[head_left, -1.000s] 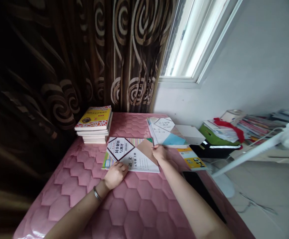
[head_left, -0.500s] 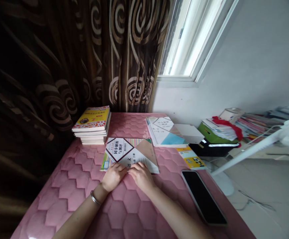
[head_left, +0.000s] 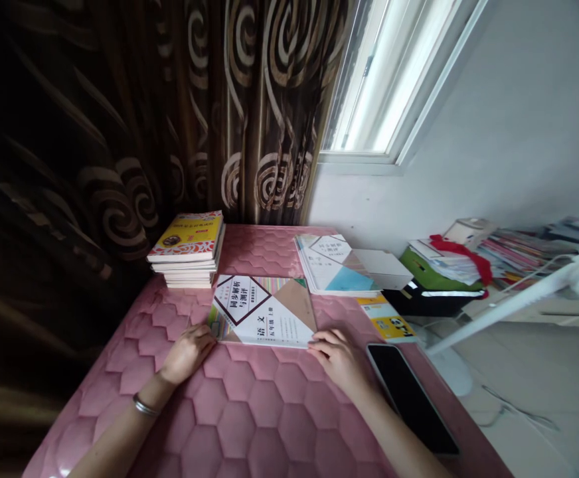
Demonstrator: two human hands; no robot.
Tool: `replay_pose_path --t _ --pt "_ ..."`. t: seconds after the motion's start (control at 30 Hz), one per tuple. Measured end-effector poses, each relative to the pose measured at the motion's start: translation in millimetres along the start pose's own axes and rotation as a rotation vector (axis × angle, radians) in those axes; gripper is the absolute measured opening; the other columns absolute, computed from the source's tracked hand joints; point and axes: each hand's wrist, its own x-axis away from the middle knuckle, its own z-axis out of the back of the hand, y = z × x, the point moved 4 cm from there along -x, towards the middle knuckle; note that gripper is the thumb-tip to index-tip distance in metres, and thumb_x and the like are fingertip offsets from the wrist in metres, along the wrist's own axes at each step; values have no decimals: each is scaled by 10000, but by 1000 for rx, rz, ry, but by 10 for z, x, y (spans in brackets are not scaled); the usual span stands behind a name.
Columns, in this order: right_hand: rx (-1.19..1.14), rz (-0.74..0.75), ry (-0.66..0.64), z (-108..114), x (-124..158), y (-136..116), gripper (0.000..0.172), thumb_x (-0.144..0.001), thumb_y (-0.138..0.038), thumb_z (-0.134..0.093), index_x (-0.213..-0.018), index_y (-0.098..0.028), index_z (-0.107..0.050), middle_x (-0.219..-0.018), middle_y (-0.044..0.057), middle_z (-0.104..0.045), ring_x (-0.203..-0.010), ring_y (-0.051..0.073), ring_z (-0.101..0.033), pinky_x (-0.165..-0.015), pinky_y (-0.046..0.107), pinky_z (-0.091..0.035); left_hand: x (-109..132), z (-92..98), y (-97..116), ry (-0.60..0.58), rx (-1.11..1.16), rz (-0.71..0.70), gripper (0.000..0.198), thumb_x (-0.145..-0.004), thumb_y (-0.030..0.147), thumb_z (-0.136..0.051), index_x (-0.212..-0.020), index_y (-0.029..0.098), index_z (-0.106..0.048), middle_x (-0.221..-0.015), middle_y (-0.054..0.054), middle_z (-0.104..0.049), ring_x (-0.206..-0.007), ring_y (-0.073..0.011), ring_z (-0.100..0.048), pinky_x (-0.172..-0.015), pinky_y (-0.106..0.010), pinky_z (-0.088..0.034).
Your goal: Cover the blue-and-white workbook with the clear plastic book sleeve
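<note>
A workbook [head_left: 269, 312] with a white, tan and striped cover lies flat on the pink padded surface [head_left: 254, 425]. My left hand [head_left: 188, 354], with a silver bangle at its wrist, has its curled fingers on the near left corner of the workbook. At the near right corner, the fingers of my right hand [head_left: 338, 360] pinch the workbook's edge; the thumb is on the near side. Fingertips under the cover are hidden.
Left of the workbook stands a stack of books [head_left: 187, 249] with a yellow one on top. Further back lie booklets [head_left: 336, 269] and a white box [head_left: 386, 265]. A yellow booklet [head_left: 386, 318] and a phone [head_left: 412, 398] are at right, near a white fan [head_left: 498, 312].
My hands have moved apart from the middle of the workbook's near edge to its two near corners. The workbook stays in about the same place; the view has shifted slightly.
</note>
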Motion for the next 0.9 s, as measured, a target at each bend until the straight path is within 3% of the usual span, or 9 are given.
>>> replay_pose_path --t 0.33,0.57,0.77,0.9 --pt "-126 -36 35 -78 122 272 199 -872 -312 -562 -838 -293 -757 -970 63 -696 -905 229 -633 -793 365 -526 58 55 -106 93 204 209 254 -902 266 -523 -724 189 -687 -809 -42 -649 -758 -143 -615 -714 -246 -517" --pt "-107 -44 54 -43 112 257 194 -872 -325 -576 -813 -292 -757 -956 66 -664 -882 220 -632 -795 364 -524 42 84 -130 72 270 272 236 -870 267 -565 -695 189 -702 -789 -47 -629 -738 -145 -609 -689 -238 -510" --pt "-64 -27 59 27 101 169 228 -882 -345 -553 -780 -285 -749 -959 75 -656 -884 232 -612 -795 387 -509 48 91 -118 41 241 275 245 -878 283 -558 -708 199 -713 -788 -40 -620 -739 -147 -602 -681 -241 -496" --pt "-5 -15 49 64 30 158 298 -881 -354 -543 -656 -254 -712 -943 85 -656 -889 240 -600 -803 395 -494 9 159 -52 -11 93 270 237 -873 274 -563 -698 204 -706 -812 -38 -622 -779 -168 -588 -738 -299 -464"
